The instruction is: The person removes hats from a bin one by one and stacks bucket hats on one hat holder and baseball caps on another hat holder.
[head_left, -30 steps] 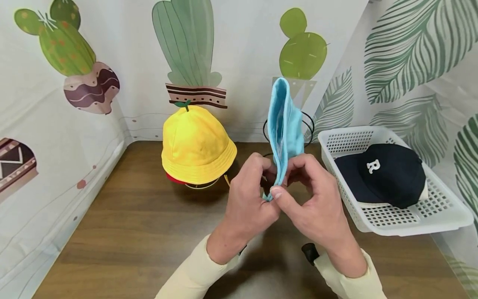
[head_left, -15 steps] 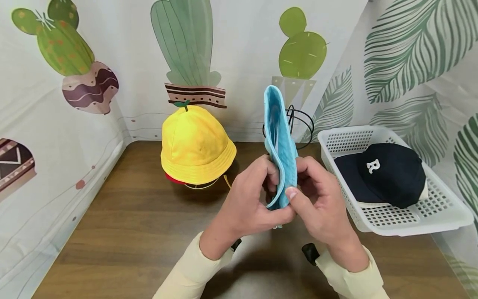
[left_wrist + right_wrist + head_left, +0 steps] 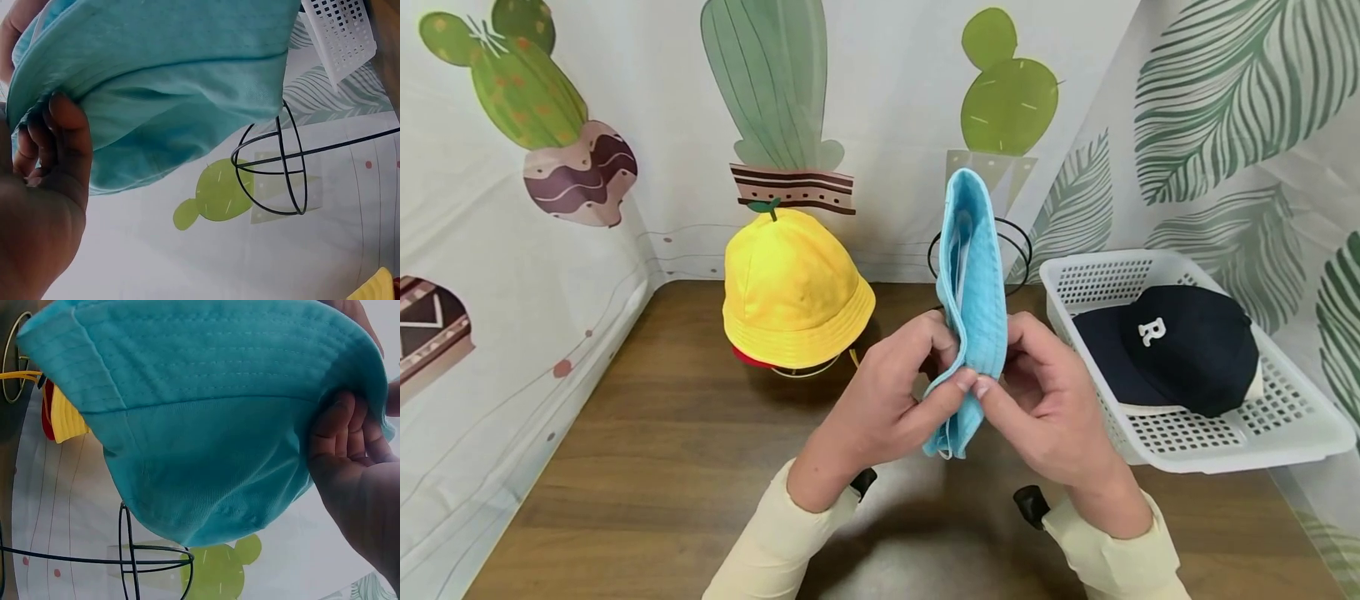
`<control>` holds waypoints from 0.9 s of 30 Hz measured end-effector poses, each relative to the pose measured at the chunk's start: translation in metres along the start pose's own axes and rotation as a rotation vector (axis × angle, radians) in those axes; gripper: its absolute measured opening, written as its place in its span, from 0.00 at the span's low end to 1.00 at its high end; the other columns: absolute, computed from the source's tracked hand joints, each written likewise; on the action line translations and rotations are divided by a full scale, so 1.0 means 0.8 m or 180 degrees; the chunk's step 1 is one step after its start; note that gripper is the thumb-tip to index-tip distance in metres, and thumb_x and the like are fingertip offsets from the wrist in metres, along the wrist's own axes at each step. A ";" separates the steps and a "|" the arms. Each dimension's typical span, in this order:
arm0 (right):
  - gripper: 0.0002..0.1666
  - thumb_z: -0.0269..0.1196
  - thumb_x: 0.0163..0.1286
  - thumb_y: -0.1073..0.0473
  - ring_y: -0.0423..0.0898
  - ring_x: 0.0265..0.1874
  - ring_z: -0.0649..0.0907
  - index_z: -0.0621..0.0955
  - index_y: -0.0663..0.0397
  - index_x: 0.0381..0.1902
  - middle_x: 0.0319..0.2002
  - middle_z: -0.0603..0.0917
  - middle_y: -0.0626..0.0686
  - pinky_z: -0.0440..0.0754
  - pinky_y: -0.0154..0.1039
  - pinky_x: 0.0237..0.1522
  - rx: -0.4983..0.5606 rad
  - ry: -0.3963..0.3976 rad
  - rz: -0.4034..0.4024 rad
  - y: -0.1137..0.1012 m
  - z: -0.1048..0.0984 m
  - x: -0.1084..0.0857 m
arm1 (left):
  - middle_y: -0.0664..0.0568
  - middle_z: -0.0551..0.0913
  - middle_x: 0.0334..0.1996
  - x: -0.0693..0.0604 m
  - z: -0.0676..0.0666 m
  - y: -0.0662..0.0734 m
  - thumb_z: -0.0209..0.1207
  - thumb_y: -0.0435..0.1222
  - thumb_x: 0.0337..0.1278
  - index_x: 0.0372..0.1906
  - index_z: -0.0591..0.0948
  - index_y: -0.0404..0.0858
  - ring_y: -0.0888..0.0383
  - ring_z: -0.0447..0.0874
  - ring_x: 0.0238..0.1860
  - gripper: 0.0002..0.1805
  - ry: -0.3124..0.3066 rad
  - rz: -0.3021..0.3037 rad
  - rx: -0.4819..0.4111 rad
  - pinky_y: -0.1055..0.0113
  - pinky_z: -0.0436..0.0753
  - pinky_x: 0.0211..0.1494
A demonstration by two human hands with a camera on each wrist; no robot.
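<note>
Both hands hold a light-blue bucket hat point(image 3: 985, 283) above the table, its opening toward the head camera and its brim folded nearly flat. My left hand point(image 3: 891, 392) pinches the brim from the left, thumb on the near edge and fingers curled behind it. From the right, my right hand point(image 3: 1048, 400) grips the brim the same way, and the two thumb tips meet. In the right wrist view the hat's stitched brim point(image 3: 206, 356) and rounded crown point(image 3: 206, 462) show. Behind the hat stands a black wire hat stand point(image 3: 281, 165), partly hidden in the head view.
A yellow bucket hat point(image 3: 793, 287) with a green sprout sits on a stand at the back left, something red under its brim. On the right, a white plastic basket point(image 3: 1210, 454) holds a navy cap point(image 3: 1195, 350) marked R. Everything rests on a wooden table point(image 3: 655, 467).
The blue hat has turned so more of its inner brim faces the camera. The thumbs and fingers have shifted along the brim, and its lower part now hangs below the thumbs.
</note>
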State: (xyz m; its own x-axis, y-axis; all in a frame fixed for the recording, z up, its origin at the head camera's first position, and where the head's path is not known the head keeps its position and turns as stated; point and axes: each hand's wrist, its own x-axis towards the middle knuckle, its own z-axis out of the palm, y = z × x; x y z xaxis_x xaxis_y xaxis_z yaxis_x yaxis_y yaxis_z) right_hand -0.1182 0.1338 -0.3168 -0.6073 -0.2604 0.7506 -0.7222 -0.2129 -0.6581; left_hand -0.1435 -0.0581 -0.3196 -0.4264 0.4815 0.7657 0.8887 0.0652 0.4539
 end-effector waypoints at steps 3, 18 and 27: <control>0.12 0.63 0.69 0.78 0.48 0.37 0.84 0.77 0.77 0.49 0.42 0.83 0.59 0.87 0.36 0.46 -0.0025 0.0015 0.0004 0.000 -0.001 0.001 | 0.51 0.71 0.35 0.001 -0.002 0.000 0.59 0.32 0.76 0.44 0.70 0.37 0.63 0.71 0.35 0.08 -0.0013 0.0029 0.0066 0.73 0.74 0.39; 0.08 0.59 0.65 0.82 0.46 0.30 0.81 0.75 0.82 0.42 0.38 0.83 0.57 0.83 0.31 0.34 -0.0397 0.0769 0.0015 -0.001 -0.033 0.003 | 0.50 0.77 0.32 0.000 -0.031 -0.008 0.62 0.28 0.70 0.46 0.76 0.34 0.61 0.75 0.30 0.07 0.0504 -0.0138 0.0298 0.68 0.79 0.29; 0.07 0.58 0.64 0.83 0.45 0.27 0.80 0.73 0.85 0.40 0.36 0.84 0.56 0.79 0.28 0.28 -0.0600 0.1318 0.0059 -0.004 -0.068 0.004 | 0.46 0.79 0.33 -0.006 -0.065 -0.017 0.62 0.29 0.70 0.46 0.76 0.30 0.58 0.81 0.32 0.08 0.0858 -0.0273 0.0621 0.68 0.85 0.38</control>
State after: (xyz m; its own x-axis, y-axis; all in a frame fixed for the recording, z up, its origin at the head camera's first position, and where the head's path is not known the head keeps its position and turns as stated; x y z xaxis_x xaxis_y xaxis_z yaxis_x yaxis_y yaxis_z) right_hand -0.1357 0.1848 -0.3091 -0.6742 0.1443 0.7243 -0.7343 -0.0264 -0.6783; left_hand -0.1625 -0.1068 -0.3055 -0.5070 0.2203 0.8333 0.8521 0.2738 0.4460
